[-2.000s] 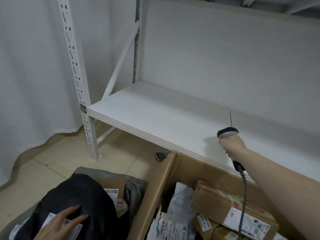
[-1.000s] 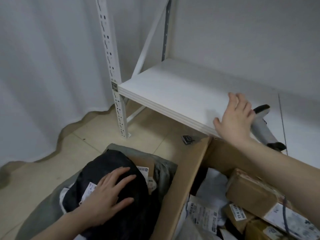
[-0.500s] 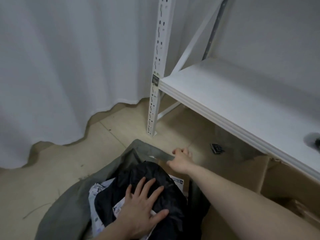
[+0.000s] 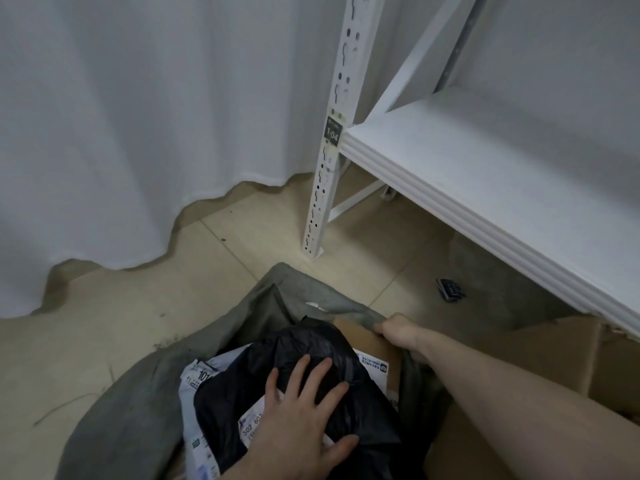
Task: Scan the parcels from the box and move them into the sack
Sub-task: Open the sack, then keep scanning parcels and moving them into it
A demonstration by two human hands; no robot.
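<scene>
A grey-green sack [image 4: 145,403] lies open on the floor at the bottom centre. Inside it sits a black plastic parcel [image 4: 311,344] with a white label, on top of a pale mailer [image 4: 199,375] and beside a brown carton parcel [image 4: 375,346]. My left hand [image 4: 298,417] presses flat on the black parcel with fingers spread. My right hand [image 4: 398,332] grips the sack's far rim, fingers curled over the cloth. The cardboard box [image 4: 561,355] shows at the lower right; its contents are out of view. The scanner is not visible.
A white metal rack stands at the right, with an upright post [image 4: 329,150] and a low shelf board [image 4: 485,174] overhanging the box. A white curtain [image 4: 121,116] hangs at the left. A small dark object [image 4: 450,289] lies on the tiled floor under the shelf.
My right hand set the scanner down on the shelf, then moved to the sack's rim and gripped it. My view swung left and down. My left hand stayed pressing the black parcel.
</scene>
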